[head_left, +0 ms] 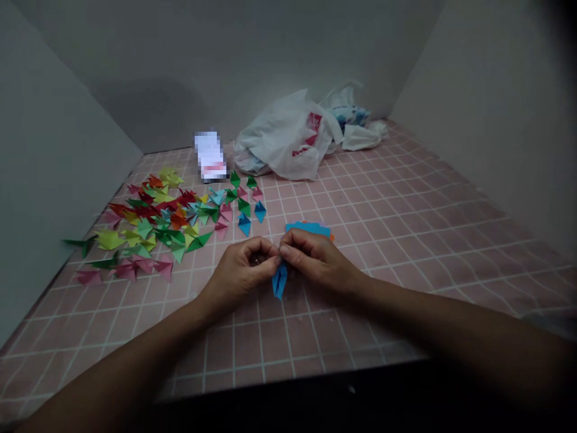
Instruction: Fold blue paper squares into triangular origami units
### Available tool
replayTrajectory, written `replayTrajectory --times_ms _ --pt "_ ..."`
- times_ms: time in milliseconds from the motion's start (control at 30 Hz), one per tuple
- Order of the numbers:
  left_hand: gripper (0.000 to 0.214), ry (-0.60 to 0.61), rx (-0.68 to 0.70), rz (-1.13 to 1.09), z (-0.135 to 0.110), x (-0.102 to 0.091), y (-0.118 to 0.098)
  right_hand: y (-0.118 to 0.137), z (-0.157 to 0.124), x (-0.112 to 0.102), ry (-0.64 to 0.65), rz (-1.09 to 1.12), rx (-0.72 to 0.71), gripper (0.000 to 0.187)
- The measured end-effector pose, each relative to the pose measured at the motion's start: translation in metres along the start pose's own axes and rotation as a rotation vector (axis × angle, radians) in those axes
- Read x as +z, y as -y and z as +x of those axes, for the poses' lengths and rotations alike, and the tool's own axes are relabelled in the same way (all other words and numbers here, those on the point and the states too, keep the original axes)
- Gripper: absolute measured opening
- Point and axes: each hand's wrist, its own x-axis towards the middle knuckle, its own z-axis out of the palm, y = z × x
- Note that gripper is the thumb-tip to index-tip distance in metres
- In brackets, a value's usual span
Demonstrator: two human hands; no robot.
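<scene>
Between my two hands is a blue folded origami paper [279, 281], narrow and diamond-shaped, its lower tip pointing toward me. A dark slit runs down its middle. My left hand [246, 264] pinches its upper end from the left, thumb and forefinger closed. From the right, my right hand [315, 258] pinches the same top end, and the fingers hide that part. Just beyond my right hand lies a small stack of blue paper [311, 228] with orange edges peeking out. Two blue folded pieces [244, 224] rest farther left, near green and pink ones [225, 212].
Many colourful folded paper cranes [157, 216] spread over the left of the pink checked tablecloth [387, 252]. A lit phone [210, 156] stands behind them. White plastic bags [288, 135] lie at the back, before the wall. Pale walls rise on both sides.
</scene>
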Motion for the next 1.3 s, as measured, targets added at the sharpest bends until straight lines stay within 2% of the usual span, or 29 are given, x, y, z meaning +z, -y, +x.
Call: replayTrajectory --times_ms 133,367,633,933,1067,1300 --pt "0.016 0.022 0.001 -0.032 -0.0001 0.0016 0.0013 0.0009 0.0007 -0.0004 -0.016 -0.067 -0.009 0.022" --pt "0.019 0.057 -0.034 -0.112 -0.0003 0.0046 0.0034 0.0009 0.0019 -0.0004 -0.135 -0.198 -0.075 0.019" --pt "0.023 0.071 -0.115 -0.188 -0.0011 0.0076 0.0059 0.0002 0.0022 0.0000 -0.199 -0.178 -0.084 0.020" --pt "0.019 0.026 -0.098 -0.148 0.0007 0.0068 0.0046 -0.0003 0.0024 -0.0010 -0.120 -0.094 -0.020 0.021" --pt "0.019 -0.024 -0.059 -0.106 0.0002 0.0056 0.0075 -0.0008 0.0021 0.0002 -0.062 -0.148 -0.008 0.018" --pt "0.034 0.044 -0.100 -0.228 -0.0007 0.0022 0.0055 0.0014 0.0023 -0.0018 -0.124 -0.219 -0.024 0.019"
